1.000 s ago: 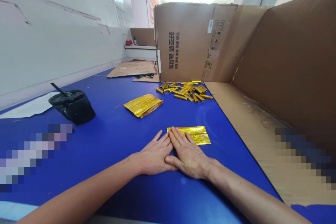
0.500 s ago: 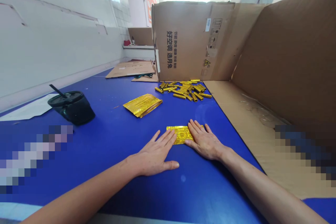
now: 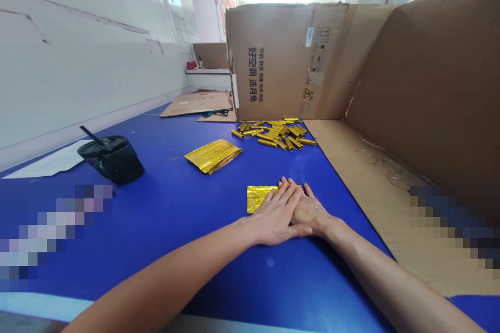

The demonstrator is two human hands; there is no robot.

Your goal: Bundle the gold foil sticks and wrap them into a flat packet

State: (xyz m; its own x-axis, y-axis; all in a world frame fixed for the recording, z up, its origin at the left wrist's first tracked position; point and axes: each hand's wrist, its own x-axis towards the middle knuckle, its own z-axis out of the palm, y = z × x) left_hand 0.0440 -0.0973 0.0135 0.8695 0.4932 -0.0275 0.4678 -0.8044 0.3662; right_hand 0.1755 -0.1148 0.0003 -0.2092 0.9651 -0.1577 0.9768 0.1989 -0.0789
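A gold foil sheet lies flat on the blue table, its left part showing and the rest covered by hands. My left hand is spread flat, with its fingers lying over the back of my right hand. The right hand lies palm down on the sheet's right part, fingers stretched out. Farther left is a flat stack of gold foil sheets. Beyond the hands, near the cardboard wall, lies a loose heap of small rolled gold tubes.
A dark cup with a straw stands at the left beside white paper. Cardboard walls rise behind and at the right. Flat cardboard lies at the back left.
My left hand has moved right, from the sheet's left part onto my right hand, uncovering the sheet's left end. The right hand has stayed nearly in place.
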